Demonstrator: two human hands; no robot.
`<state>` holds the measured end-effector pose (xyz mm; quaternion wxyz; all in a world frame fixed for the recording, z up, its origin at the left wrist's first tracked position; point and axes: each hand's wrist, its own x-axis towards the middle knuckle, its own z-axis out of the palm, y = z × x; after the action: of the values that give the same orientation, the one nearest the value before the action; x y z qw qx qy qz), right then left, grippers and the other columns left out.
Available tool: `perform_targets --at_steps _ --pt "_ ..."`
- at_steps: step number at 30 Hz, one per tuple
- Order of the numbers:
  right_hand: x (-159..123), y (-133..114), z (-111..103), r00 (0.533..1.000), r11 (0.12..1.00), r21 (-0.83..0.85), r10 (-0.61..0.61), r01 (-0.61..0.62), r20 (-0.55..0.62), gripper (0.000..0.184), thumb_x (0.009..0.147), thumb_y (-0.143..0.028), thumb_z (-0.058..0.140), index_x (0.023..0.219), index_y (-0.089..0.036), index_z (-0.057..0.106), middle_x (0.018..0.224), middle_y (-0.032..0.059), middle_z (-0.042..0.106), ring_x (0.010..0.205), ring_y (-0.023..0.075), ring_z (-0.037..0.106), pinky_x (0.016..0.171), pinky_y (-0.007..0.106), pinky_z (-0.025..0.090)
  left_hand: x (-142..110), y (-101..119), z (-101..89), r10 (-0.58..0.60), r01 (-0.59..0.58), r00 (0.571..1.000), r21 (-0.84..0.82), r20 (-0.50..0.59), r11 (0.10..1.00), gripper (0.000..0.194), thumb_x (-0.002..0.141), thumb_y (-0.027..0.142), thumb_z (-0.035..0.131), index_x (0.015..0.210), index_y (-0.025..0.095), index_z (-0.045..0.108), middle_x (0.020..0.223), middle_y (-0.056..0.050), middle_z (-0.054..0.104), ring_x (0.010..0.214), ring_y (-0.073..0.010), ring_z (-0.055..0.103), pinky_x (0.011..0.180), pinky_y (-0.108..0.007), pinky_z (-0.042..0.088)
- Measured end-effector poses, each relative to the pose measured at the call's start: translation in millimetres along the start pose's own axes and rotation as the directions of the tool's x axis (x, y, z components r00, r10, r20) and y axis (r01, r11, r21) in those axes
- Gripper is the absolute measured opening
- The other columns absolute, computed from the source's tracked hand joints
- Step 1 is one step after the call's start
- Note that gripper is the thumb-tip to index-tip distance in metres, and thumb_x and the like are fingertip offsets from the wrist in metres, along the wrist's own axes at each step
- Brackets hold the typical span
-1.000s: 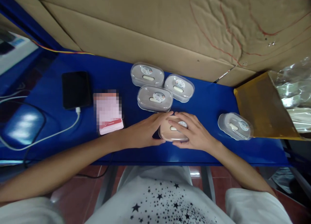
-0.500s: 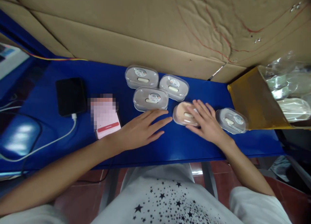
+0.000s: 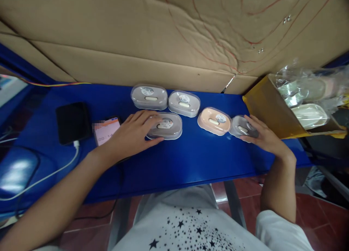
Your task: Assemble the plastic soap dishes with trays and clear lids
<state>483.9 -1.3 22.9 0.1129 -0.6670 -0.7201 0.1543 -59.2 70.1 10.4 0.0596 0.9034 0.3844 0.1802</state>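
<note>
The left hand (image 3: 133, 133) lies with its fingers over the near end of a clear soap box (image 3: 170, 126), and the right hand (image 3: 263, 135) cups a second soap box (image 3: 237, 125). Neither looks clenched, though I cannot tell if either grips. Both boxes run 3-to-9 o'clock on the blue desk (image 3: 191, 167), each under its own hand; a peach soap box (image 3: 212, 121) sits just beside the second, nearer the right hand.

Blue table (image 3: 191, 171): oval cases (image 3: 149, 97), black phone (image 3: 73, 123)
</note>
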Motion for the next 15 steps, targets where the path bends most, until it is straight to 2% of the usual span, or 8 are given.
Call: perform_targets --at_steps 2,4,8,12,15 --pt "22.6 -10.0 -1.5 1.0 1.0 0.024 -0.004 0.004 0.002 0.093 0.092 -0.071 0.076 0.171 -0.037 0.043 0.182 0.0091 0.035 0.17 0.0372 0.029 0.137 0.062 0.03 0.4 0.6 -2.9 0.029 -0.029 1.0 -0.024 -0.001 0.999 0.048 0.101 0.049 0.073 0.14 0.023 0.065 0.15 -0.016 0.065 0.139 -0.0389 0.063 0.113 -0.057 0.054" --pt "47.9 -16.5 -5.8 1.0 0.999 0.048 0.013 -0.014 0.019 0.093 0.088 -0.077 0.077 0.168 -0.037 0.05 0.18 0.0074 0.039 0.169 0.0377 0.03 0.136 0.063 0.03 1.2 0.1 -3.0 0.045 -0.045 0.999 -0.043 -0.003 0.998 0.045 0.105 0.052 0.068 0.14 0.023 0.065 0.145 -0.014 0.069 0.133 -0.0356 0.066 0.112 -0.053 0.055" --pt "90.8 -17.4 -5.4 1.0 0.992 0.124 0.009 -0.012 0.03 0.077 0.096 -0.081 0.061 0.157 -0.035 0.064 0.164 0.005 0.061 0.156 0.0376 0.053 0.133 0.061 0.04 4.1 -1.7 5.9 0.031 -0.032 0.998 -0.016 -0.048 0.999 0.044 0.111 0.053 0.058 0.141 0.021 0.065 0.139 -0.013 0.073 0.125 -0.033 0.071 0.105 -0.05 0.058" --pt "110.4 -15.4 15.9 0.987 0.994 0.096 -0.044 0.059 -0.153 0.071 0.104 -0.074 0.049 0.159 -0.029 0.062 0.162 0.006 0.063 0.15 0.0365 0.061 0.13 0.06 0.045 7.6 2.2 15.1 0.032 -0.022 0.99 0.075 -0.14 0.997 0.036 0.113 0.039 0.057 0.143 0.022 0.065 0.141 -0.013 0.072 0.13 -0.0337 0.07 0.106 -0.052 0.056" --pt "110.6 -18.7 30.1 0.953 0.996 0.034 -0.071 0.085 -0.293 0.071 0.107 -0.069 0.045 0.157 -0.023 0.064 0.16 0.0123 0.064 0.15 0.0381 0.06 0.129 0.063 0.045 7.1 12.3 14.0 0.083 -0.054 0.971 0.132 -0.223 0.99 0.024 0.113 0.026 0.054 0.128 0.02 0.071 0.131 -0.013 0.076 0.12 -0.0317 0.074 0.098 -0.048 0.058"
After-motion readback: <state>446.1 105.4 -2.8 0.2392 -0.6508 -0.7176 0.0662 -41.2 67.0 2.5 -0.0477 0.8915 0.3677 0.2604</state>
